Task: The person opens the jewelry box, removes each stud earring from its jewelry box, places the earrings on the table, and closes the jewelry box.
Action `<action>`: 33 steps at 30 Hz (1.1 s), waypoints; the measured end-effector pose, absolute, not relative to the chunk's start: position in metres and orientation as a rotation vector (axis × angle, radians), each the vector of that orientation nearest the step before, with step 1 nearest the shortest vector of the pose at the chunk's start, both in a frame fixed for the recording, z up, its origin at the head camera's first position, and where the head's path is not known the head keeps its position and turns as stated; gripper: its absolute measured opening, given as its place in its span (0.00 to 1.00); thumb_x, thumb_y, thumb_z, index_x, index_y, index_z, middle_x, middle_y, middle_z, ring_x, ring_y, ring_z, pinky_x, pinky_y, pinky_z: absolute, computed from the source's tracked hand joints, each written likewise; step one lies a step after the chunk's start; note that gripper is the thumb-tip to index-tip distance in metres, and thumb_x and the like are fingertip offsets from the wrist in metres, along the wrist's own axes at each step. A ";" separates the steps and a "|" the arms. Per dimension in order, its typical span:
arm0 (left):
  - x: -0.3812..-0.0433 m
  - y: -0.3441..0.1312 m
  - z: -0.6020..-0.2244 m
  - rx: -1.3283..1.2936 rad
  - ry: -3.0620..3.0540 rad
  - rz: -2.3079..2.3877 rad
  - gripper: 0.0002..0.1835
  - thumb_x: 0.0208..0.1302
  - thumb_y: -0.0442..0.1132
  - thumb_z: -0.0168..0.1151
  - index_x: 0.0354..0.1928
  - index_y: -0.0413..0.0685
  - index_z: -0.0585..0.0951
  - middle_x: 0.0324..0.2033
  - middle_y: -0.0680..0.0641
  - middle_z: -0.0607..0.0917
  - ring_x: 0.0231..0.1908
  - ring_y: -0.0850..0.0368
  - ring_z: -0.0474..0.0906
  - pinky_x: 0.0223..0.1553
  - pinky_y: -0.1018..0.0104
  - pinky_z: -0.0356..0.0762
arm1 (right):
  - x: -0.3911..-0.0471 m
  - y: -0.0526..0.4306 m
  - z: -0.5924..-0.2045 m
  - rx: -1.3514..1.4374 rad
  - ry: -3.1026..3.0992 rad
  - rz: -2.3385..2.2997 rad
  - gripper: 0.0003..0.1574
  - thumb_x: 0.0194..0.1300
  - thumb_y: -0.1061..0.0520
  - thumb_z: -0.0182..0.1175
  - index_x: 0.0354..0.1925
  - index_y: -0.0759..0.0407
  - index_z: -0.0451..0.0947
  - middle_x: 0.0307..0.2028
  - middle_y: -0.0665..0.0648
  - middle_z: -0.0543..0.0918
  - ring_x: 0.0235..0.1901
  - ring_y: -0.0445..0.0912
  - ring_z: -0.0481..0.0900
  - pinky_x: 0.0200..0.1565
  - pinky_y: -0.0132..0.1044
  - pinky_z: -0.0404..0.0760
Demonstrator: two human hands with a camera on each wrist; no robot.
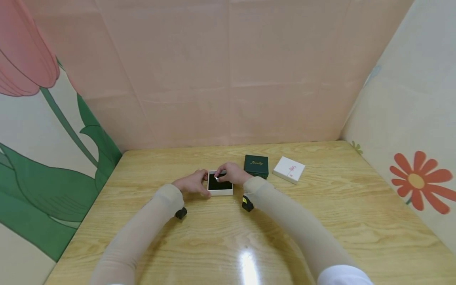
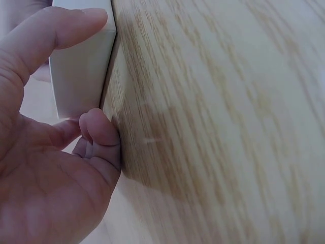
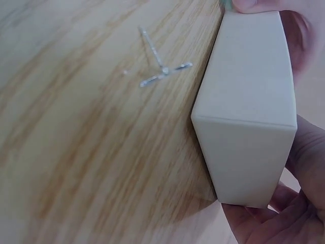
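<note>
A small white jewelry box (image 1: pixel 221 193) with a black insert (image 1: pixel 223 184) lies open on the table. My left hand (image 1: pixel 194 183) holds it at the left side, its thumb (image 2: pixel 84 23) on the front wall and other fingers around the corner. Over the insert, my right hand (image 1: pixel 233 174) pinches a small shiny earring (image 1: pixel 216 178) between thumb and fingertips; its shape is too small to make out. Another silvery earring (image 3: pixel 163 72), a thin pin with two short arms, lies on the table just in front of the box. The right wrist view hides the right fingertips behind the box.
To the right of the box sits a dark green jewelry box (image 1: pixel 256 164) with gold lettering, partly behind my right wrist. Farther right is a white lid (image 1: pixel 289 169) with a pink flower print. All stand on a wood-grain table (image 1: pixel 199 245) against a pink backdrop.
</note>
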State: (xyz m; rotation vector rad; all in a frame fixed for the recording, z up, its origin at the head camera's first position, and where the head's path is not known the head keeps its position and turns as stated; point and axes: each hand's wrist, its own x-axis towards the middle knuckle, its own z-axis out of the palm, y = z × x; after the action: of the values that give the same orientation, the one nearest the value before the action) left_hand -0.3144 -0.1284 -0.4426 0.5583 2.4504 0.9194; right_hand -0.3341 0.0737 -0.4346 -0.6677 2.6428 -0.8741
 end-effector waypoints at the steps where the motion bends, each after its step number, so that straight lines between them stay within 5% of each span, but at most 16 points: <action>1: -0.315 -0.128 -0.443 0.560 2.455 0.917 0.38 0.46 0.40 0.75 0.59 0.40 0.67 0.54 0.41 0.69 0.56 0.49 0.64 0.63 0.53 0.61 | -0.334 0.074 -0.435 -0.666 2.643 -0.878 0.05 0.61 0.57 0.66 0.38 0.53 0.85 0.48 0.53 0.83 0.51 0.46 0.77 0.56 0.43 0.75; 20: -0.313 -0.127 -0.442 0.547 2.430 0.989 0.38 0.45 0.36 0.76 0.58 0.39 0.67 0.55 0.40 0.70 0.57 0.47 0.64 0.64 0.50 0.59 | -0.333 0.075 -0.433 -0.741 2.628 -0.880 0.07 0.62 0.58 0.66 0.40 0.48 0.82 0.54 0.52 0.81 0.58 0.49 0.73 0.61 0.48 0.71; 33: -0.313 -0.126 -0.442 0.514 2.417 0.986 0.39 0.46 0.36 0.75 0.60 0.40 0.67 0.55 0.41 0.69 0.56 0.48 0.63 0.64 0.50 0.59 | -0.332 0.073 -0.433 -0.737 2.660 -0.838 0.05 0.62 0.57 0.66 0.39 0.49 0.83 0.51 0.52 0.82 0.54 0.48 0.75 0.58 0.45 0.72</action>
State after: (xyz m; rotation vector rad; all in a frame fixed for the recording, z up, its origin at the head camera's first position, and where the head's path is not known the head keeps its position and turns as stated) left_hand -0.3132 -0.1263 -0.4420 0.5140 2.4168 0.9861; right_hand -0.3317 0.0735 -0.4326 -0.7373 2.6602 -0.8385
